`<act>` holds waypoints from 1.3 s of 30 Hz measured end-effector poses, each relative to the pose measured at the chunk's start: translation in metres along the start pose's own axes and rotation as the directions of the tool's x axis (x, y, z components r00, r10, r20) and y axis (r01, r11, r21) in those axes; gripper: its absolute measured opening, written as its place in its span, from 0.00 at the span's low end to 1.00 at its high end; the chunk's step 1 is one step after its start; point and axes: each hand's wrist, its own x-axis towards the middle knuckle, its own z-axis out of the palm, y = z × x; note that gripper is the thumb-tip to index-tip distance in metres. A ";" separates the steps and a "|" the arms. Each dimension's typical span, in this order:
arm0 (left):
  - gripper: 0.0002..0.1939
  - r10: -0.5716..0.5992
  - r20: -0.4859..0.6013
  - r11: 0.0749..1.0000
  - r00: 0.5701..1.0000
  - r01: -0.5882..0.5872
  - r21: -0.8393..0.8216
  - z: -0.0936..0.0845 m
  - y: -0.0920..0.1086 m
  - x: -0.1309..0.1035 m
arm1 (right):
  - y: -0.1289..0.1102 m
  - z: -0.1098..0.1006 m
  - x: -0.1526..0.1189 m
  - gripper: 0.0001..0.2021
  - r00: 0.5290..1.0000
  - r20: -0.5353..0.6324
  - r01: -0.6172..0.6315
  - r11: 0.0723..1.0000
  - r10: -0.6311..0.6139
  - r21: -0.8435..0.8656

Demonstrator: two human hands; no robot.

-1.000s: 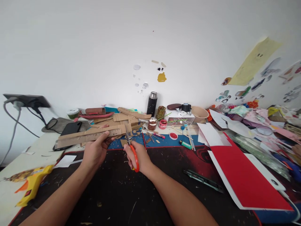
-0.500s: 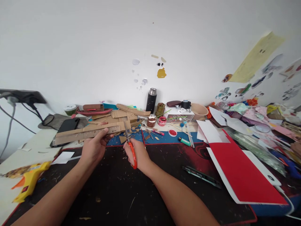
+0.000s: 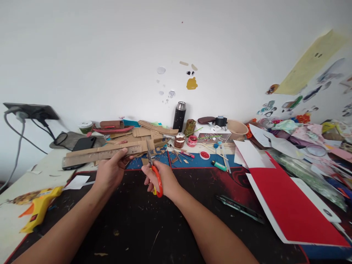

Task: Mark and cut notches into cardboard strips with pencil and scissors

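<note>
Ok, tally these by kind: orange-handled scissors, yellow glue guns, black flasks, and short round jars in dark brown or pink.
Orange-handled metal scissors: 1
Yellow plastic glue gun: 1
Black cylindrical flask: 1
Short round jars, a dark-brown jar and a pink jar: 2
Total: 5

1. A yellow glue gun (image 3: 42, 208) lies left of the left hand (image 3: 112, 168).
2. A black bottle (image 3: 179, 119) stands past the right hand (image 3: 164, 176).
3. A green lighter (image 3: 219, 165) lies right of the right hand.
4. Red paper (image 3: 297, 201) lies farther right.
</note>
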 end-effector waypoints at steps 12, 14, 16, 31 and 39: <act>0.15 0.057 0.032 0.998 0.998 -0.058 0.025 0.004 0.007 -0.004 | 0.003 -0.002 0.006 0.32 0.998 0.052 0.037 0.987 -0.046 0.158; 0.17 0.062 0.035 0.997 0.997 -0.063 0.035 0.004 0.007 -0.006 | 0.000 -0.002 0.004 0.32 0.998 0.046 0.030 0.987 -0.037 0.157; 0.19 0.063 0.036 0.997 0.997 -0.065 0.041 0.004 0.006 -0.007 | -0.001 -0.002 0.003 0.32 0.999 0.037 0.020 0.992 -0.024 0.122; 0.16 0.055 -0.004 0.998 0.999 -0.055 0.026 0.008 -0.002 -0.013 | 0.003 0.001 0.000 0.26 0.996 -0.078 0.038 0.999 -0.041 -0.033; 0.16 0.059 -0.035 0.998 0.998 -0.057 0.034 0.008 -0.004 -0.012 | 0.000 0.003 -0.001 0.20 0.994 -0.108 -0.005 0.995 -0.006 -0.101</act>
